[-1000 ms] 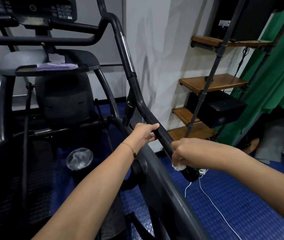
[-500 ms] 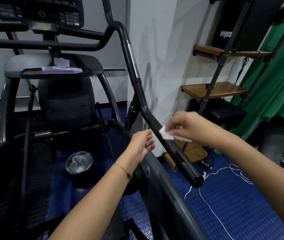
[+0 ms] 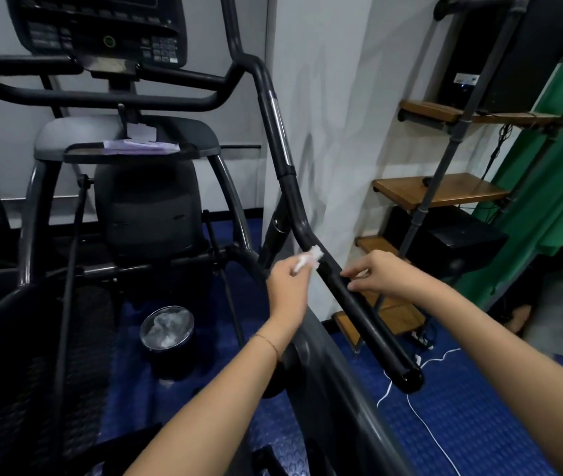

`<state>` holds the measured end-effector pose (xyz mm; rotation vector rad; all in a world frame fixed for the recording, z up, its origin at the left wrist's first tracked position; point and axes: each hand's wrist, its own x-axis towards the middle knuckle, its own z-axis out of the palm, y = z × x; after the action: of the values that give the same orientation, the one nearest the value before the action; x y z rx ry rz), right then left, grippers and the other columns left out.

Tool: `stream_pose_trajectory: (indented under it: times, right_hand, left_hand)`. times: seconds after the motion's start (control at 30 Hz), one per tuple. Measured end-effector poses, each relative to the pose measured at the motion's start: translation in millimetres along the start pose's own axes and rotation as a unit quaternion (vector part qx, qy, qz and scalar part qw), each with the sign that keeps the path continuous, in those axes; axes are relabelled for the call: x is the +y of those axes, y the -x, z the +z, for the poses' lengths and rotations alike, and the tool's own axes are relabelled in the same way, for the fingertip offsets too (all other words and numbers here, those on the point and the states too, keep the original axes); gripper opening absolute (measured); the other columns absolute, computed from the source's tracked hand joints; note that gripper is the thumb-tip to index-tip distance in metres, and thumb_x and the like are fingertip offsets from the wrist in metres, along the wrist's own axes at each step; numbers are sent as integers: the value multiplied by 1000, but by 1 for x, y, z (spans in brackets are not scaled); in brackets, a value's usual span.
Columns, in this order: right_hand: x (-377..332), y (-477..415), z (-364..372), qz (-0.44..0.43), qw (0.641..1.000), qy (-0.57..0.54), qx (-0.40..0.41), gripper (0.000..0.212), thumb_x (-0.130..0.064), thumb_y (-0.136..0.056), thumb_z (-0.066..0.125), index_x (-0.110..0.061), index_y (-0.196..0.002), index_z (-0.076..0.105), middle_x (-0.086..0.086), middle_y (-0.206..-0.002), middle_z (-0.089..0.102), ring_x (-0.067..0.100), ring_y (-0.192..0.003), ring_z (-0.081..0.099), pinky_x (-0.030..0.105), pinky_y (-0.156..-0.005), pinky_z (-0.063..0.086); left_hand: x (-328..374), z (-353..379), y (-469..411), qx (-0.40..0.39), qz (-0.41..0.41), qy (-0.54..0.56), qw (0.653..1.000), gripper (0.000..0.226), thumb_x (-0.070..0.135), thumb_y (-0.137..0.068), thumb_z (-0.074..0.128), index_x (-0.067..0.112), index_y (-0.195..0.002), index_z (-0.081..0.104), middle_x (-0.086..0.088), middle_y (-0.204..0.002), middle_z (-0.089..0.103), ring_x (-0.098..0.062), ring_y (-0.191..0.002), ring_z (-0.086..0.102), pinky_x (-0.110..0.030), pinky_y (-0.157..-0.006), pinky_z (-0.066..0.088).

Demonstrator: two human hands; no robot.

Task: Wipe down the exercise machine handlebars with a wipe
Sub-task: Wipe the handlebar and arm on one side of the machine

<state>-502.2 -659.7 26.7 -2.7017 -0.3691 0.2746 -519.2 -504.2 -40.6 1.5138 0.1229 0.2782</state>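
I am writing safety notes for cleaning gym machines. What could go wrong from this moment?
1. The left hand pinches the small crumpled wipe only with fingertips; it may slip and fall.
2. The right hand touches the handlebar with bare fingers, which may leave new dirt there.
3. A white cable lies on the floor below the bar's end; a foot could catch it.

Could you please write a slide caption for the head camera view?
Left hand holds a white wipe against the bend of the black handlebar; right hand touches it lower down.
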Motion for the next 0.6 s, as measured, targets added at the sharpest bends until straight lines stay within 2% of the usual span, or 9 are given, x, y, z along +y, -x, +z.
stream_pose_trajectory:
  times: [0.07,0.13,0.2,0.23,0.3,0.33,0.47,0.6]
  right_hand:
    - [4,-2,2,7,1000,-19,5,25,-8,-83,64,-16,-106,70,0,-98,70,10,-79,67,7,-56,44]
    - [6,-3,-1,15,999,-33,-10,27,-3,-83,60,-23,-94,72,-5,-86,70,6,-68,66,12,-59,48]
    - [9,-6,-4,23,999,-37,-26,34,1,-83,56,-27,-92,72,-6,-83,70,6,-67,67,23,-69,55]
    - [10,-8,-3,26,999,-32,-27,34,1,-83,54,-25,-97,72,-3,-87,71,8,-70,68,28,-75,57]
    - [10,-13,-3,22,999,-9,-24,35,0,-82,54,-22,-102,72,0,-91,72,10,-74,69,34,-79,57]
    - [10,-15,-3,20,999,-3,-25,35,0,-82,54,-22,-102,73,1,-90,72,10,-75,69,35,-80,57]
    - [8,-19,-4,31,999,-2,-44,39,3,-81,51,-24,-99,73,0,-92,72,11,-74,70,38,-79,58]
    - [3,-17,-1,20,998,45,-44,28,-8,-86,59,-20,-110,69,-4,-97,68,9,-80,66,26,-79,53]
  left_hand:
    - [-10,8,18,-38,59,-50,996,15,13,-86,64,19,-97,72,3,-96,67,0,-83,59,-10,-77,44]
    - [-24,12,45,-68,96,-74,990,25,9,-88,62,14,-112,69,7,-112,65,4,-100,60,-10,-88,45]
    - [-36,12,74,-121,122,-100,980,38,17,-93,56,18,-130,55,15,-135,50,10,-124,45,-9,-105,34]
    - [-38,14,88,-148,125,-108,975,42,25,-95,51,22,-137,46,20,-141,38,14,-130,33,-7,-109,27]
    - [-37,21,101,-172,114,-97,974,52,44,-93,38,25,-141,35,25,-144,25,22,-131,20,-3,-109,19]
    - [-34,24,100,-162,95,-78,979,56,46,-91,35,23,-142,34,25,-145,22,25,-129,17,-1,-108,18]
    - [-26,30,78,-111,5,-16,994,45,18,-100,40,14,-144,32,19,-146,22,16,-130,19,7,-100,16]
    - [-22,36,91,-118,-32,24,992,45,17,-101,36,14,-146,27,17,-149,18,12,-131,14,12,-93,14]
